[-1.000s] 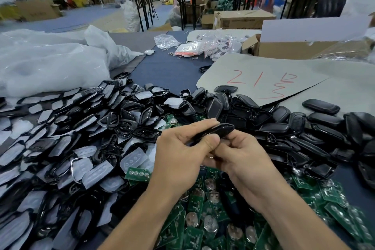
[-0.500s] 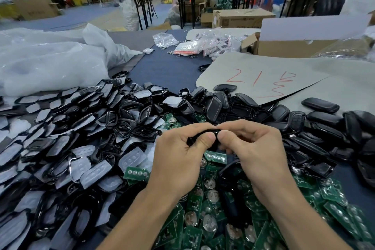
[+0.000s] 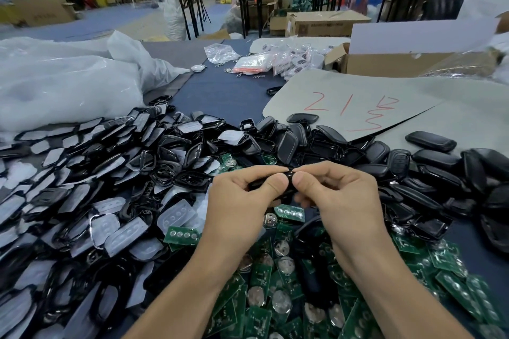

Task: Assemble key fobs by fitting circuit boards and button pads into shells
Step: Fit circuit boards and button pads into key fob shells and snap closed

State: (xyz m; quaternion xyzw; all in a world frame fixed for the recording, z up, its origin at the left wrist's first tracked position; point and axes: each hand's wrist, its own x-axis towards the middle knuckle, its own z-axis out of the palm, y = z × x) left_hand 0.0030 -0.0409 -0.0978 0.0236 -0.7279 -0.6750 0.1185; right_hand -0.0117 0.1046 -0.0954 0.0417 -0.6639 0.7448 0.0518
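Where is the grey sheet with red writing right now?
In the head view the grey sheet lies right of centre, just beyond the black shell pile and in front of the open cardboard box.

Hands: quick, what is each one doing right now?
Left hand: closed, pinching the black key fob.
Right hand: closed, pinching the same fob's other end.

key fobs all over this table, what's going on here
A person is assembling key fobs. The left hand and right hand together pinch one black fob shell between thumbs and fingers, above a pile of green circuit boards. Shell frames with clear button pads are heaped to the left, more black shells to the right.
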